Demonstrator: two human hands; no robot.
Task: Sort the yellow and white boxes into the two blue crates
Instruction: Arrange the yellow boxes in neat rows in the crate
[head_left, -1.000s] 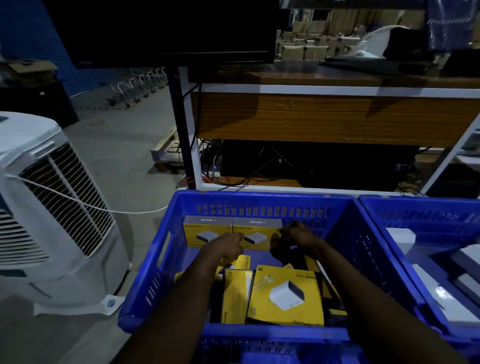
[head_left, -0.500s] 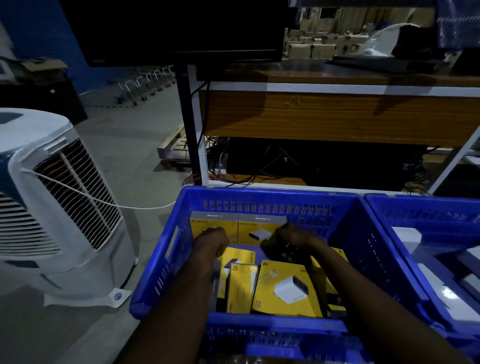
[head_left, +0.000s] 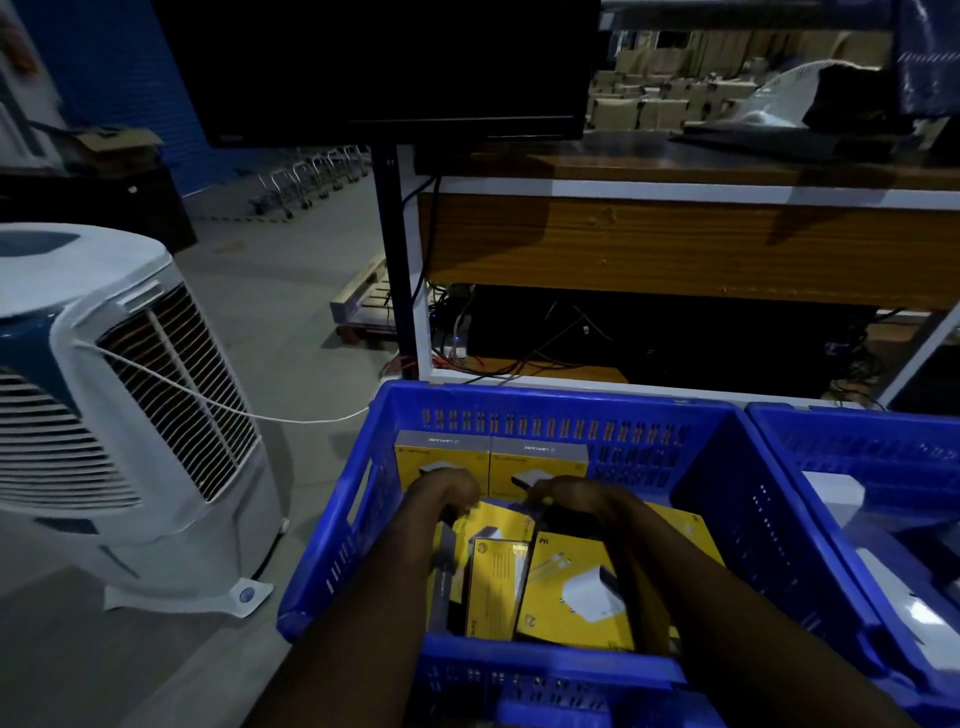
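The left blue crate (head_left: 519, 402) holds several yellow boxes. Two yellow boxes (head_left: 488, 460) stand upright against its far wall, and others lie loose in front, one large yellow box (head_left: 566, 597) face up. Both my hands are inside this crate. My left hand (head_left: 449, 491) curls its fingers over the upper left corner of a tilted yellow box (head_left: 491, 525). My right hand (head_left: 571, 496) is curled at that box's upper right, over a dark patch; what it holds is lost in shadow. The right blue crate (head_left: 852, 423) holds white boxes (head_left: 834, 493).
A white air cooler (head_left: 119, 415) stands on the floor at the left, a white cord running from it to the left crate. A wooden bench (head_left: 675, 244) with cables under it is behind the crates. A dark monitor (head_left: 395, 67) hangs above.
Both hands have come down from the upright boxes at the far wall to the tilted yellow box in the crate's middle. My view has shifted slightly left.
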